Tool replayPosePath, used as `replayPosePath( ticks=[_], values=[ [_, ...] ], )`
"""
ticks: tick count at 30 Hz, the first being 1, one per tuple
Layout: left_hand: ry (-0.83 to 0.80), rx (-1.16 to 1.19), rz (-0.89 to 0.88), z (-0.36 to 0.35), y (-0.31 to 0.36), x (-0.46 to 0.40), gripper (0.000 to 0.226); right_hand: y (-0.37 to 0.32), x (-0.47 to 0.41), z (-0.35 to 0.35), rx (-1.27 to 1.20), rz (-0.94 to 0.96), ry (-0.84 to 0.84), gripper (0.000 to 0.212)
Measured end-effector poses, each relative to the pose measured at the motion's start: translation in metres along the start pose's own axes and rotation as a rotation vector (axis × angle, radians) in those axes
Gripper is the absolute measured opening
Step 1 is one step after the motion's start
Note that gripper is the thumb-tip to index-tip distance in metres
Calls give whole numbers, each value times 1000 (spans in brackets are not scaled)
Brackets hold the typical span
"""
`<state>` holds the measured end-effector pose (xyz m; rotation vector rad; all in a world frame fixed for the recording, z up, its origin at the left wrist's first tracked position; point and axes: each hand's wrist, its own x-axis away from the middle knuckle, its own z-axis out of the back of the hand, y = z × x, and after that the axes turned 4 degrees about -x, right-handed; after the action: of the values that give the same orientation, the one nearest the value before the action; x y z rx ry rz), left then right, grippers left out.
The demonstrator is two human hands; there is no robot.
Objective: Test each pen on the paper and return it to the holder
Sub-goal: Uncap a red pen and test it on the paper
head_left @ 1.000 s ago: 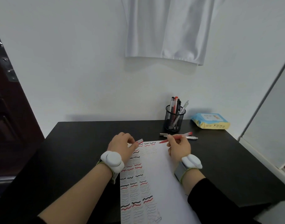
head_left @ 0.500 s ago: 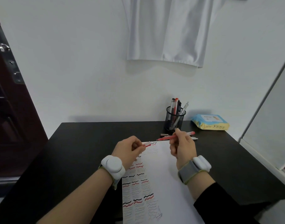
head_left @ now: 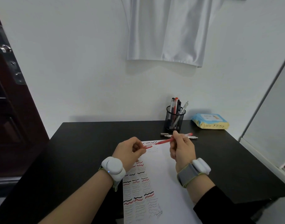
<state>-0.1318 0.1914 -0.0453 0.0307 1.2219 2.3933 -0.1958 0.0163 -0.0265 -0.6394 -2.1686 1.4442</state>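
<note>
1. The right hand (head_left: 182, 147) pinches a red pen (head_left: 166, 140), tip pointing left, above the top of the paper (head_left: 162, 183).
2. The left hand (head_left: 130, 151) pinches the pen's cap (head_left: 148, 145), just apart from the tip.
3. The mesh holder (head_left: 174, 121) stands on the black bench (head_left: 90, 143), with two more pens (head_left: 193, 137) lying before it.
</note>
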Motion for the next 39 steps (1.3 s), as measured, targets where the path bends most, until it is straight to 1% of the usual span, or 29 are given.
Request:
replayPosePath(
  ticks=[7, 14, 17, 22, 28, 34, 39],
  values=[
    [-8, 22, -13, -1, 1, 2, 8, 1, -1, -1, -21, 26, -16, 25],
    [-30, -2, -18, -1, 5, 4, 9, 0, 3, -3, 30, 31, -37, 25],
    [-28, -1, -17, -2, 7, 5, 9, -1, 4, -5, 58, 23, -23, 25],
    [-29, -1, -1, -2, 3, 6, 10, -3, 4, -3, 12, 43, -1, 26],
    [-27, 22, -5, -2, 4, 7, 9, -2, 6, -3, 37, 23, -4, 24],
    [-32, 16, -15, -1, 7, 7, 9, -1, 6, -4, 50, 29, -37, 24],
    [-40, 36, -11, -1, 7, 7, 9, 0, 10, -4, 117, 33, -83, 24]
  ],
)
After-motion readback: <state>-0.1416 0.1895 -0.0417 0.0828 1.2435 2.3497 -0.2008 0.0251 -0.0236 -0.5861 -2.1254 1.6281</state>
